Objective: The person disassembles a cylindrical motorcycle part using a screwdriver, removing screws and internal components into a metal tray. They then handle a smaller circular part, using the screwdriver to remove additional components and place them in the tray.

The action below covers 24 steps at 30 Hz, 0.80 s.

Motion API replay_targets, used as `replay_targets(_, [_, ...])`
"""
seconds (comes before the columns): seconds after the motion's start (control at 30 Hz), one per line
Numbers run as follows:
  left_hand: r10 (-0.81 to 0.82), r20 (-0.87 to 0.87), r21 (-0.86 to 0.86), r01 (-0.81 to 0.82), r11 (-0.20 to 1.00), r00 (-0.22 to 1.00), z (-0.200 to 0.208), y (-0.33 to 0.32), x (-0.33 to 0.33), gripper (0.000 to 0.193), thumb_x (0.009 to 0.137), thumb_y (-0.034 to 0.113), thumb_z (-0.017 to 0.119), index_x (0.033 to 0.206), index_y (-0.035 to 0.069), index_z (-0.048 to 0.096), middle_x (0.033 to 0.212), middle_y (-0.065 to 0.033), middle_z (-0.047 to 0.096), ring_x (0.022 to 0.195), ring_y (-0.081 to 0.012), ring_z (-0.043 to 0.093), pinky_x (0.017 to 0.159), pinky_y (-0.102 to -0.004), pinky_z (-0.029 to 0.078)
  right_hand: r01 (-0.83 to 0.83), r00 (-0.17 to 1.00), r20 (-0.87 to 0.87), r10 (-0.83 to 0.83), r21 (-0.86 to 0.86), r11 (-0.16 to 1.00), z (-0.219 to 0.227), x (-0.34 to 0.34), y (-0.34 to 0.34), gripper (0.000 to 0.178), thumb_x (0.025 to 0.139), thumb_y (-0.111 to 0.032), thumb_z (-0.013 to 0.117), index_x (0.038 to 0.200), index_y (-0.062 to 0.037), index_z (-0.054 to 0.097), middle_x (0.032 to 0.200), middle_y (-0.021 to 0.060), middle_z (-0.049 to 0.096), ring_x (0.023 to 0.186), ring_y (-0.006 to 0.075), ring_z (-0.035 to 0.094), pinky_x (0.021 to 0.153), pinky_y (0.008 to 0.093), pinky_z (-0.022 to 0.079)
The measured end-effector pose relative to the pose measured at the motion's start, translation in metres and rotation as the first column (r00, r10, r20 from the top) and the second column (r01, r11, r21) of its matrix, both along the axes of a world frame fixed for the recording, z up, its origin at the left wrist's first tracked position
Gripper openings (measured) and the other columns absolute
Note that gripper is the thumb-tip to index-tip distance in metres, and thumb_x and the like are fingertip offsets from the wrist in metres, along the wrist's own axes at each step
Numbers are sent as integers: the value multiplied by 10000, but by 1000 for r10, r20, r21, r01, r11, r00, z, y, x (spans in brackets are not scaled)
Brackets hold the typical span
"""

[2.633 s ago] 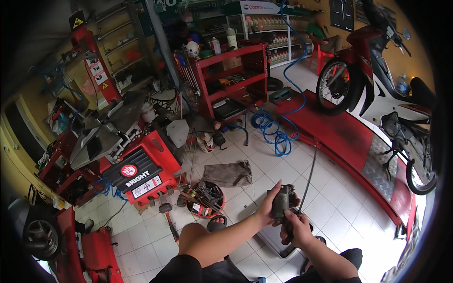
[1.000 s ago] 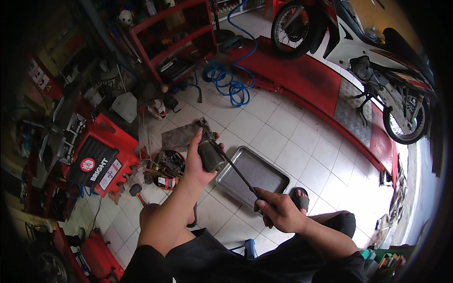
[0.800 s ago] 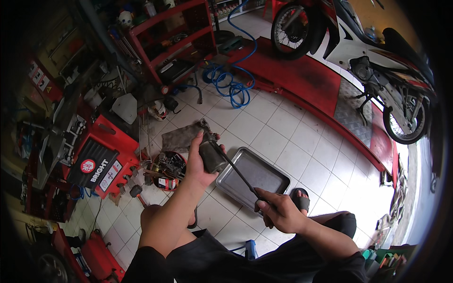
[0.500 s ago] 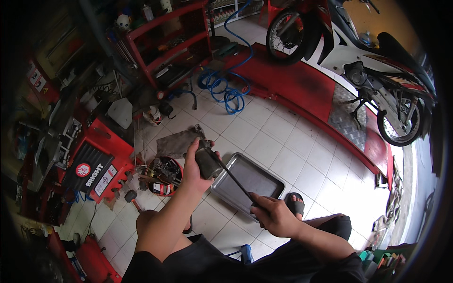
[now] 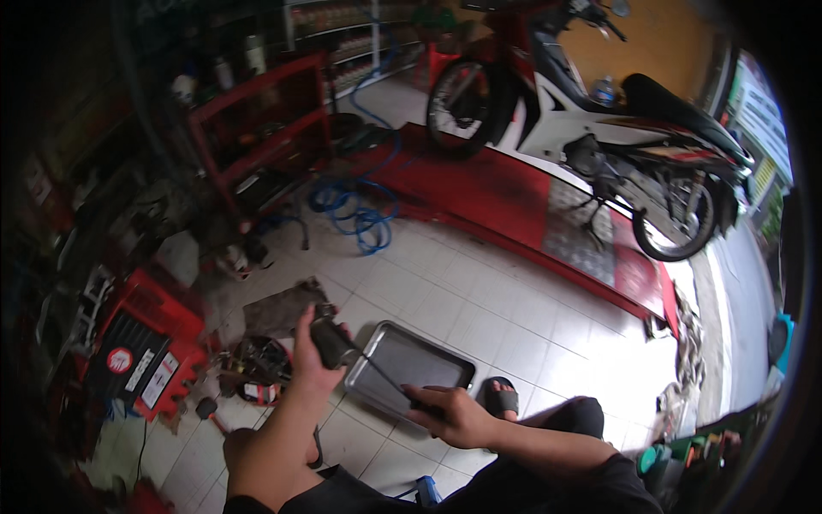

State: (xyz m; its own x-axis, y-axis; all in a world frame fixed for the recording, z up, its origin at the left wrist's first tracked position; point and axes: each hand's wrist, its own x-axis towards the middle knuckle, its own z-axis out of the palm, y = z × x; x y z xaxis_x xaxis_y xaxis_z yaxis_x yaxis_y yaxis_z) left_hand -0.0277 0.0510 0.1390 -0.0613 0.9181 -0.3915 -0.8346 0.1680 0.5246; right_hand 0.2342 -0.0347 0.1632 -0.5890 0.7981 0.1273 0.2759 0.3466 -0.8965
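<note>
My left hand (image 5: 312,353) is closed around a dark, greasy metal cylinder-shaped part (image 5: 334,343), tilted above the near left of a metal tray (image 5: 419,355). In my right hand (image 5: 455,418) is the handle end of a long thin dark tool with a straight shaft (image 5: 384,374), perhaps a screwdriver. Its far end reaches the side of the metal part; the exact contact point is too blurred to make out. Behind my left hand a grey-brown cloth (image 5: 278,310) lies on the tiles.
Left of the tray sit a round bin of loose parts (image 5: 261,364), a mallet (image 5: 208,409) and a red-and-black machine (image 5: 141,351). A coiled blue hose (image 5: 355,210) lies farther off. A motorcycle (image 5: 591,128) stands on a red lift platform (image 5: 479,184). My sandalled foot (image 5: 501,398) is right of the tray.
The view has swung up and to the right, so most things sit lower and farther left. Both hands keep their holds, and the tool still meets the metal part.
</note>
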Motion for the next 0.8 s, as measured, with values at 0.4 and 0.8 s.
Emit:
replay_targets(0.4, [18,-266,-66,-36,997,964,-11,-10,7,406,955,501,646,1089,118,668,830,-11,642,704,-120,618,642,-255,518,-268,944,-299,139,-448,853,-65,-4,9,621,1019,-189,582,1562,-1,347,957,150,699,746,288,684,687,396,551])
replay_targets(0.8, [-26,-277,-124,-9,992,961,-19,-4,5,347,926,467,697,1048,143,674,838,-6,676,675,-125,623,610,-283,526,-90,981,-193,-14,-521,849,-43,-23,-5,439,1068,-330,457,1310,29,533,902,177,651,799,317,711,681,411,575])
